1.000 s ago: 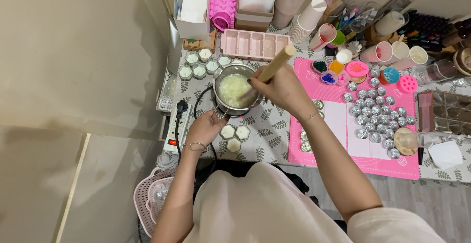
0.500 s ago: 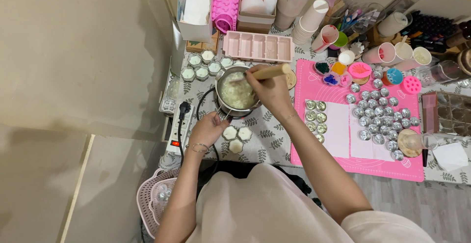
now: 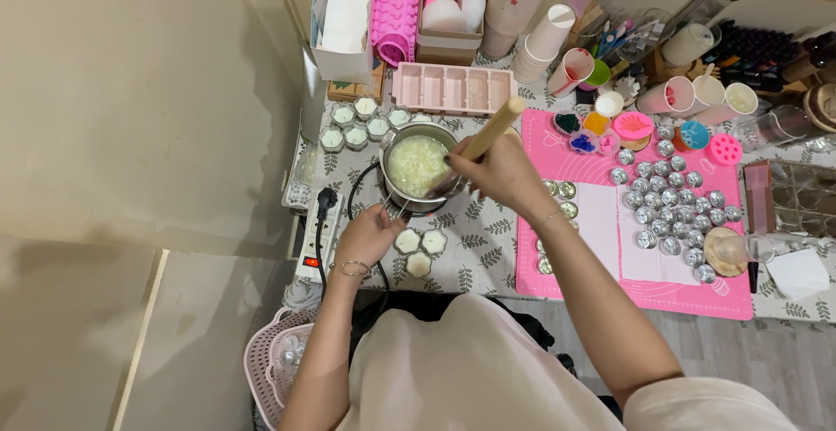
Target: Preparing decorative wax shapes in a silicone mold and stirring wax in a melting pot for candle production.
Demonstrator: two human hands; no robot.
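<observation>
While both hands work at the pot, the scene reads so:

Right hand: the right hand is closed around a wooden stick; the stick slants down to the left, its lower end inside the pot.
Left hand: the left hand sits at the near left edge of the pot, fingers pinched on its handle; a bangle rings the wrist.
Pot: the small metal pot stands on the tabletop left of the pink mat; it holds pale white flakes.
Near the pot: three small white filled cups lie just in front of it; more filled cups cluster behind and to its left; a black cable curves around its left side to a power strip.
Pink mat: the pink mat lies right of the pot; many empty metal cups sit in rows on it.
Back of tabletop: a pink tray with compartments lies behind the pot; paper cups are stacked to its right.
Floor: a pink basket stands by the person's left side.
</observation>
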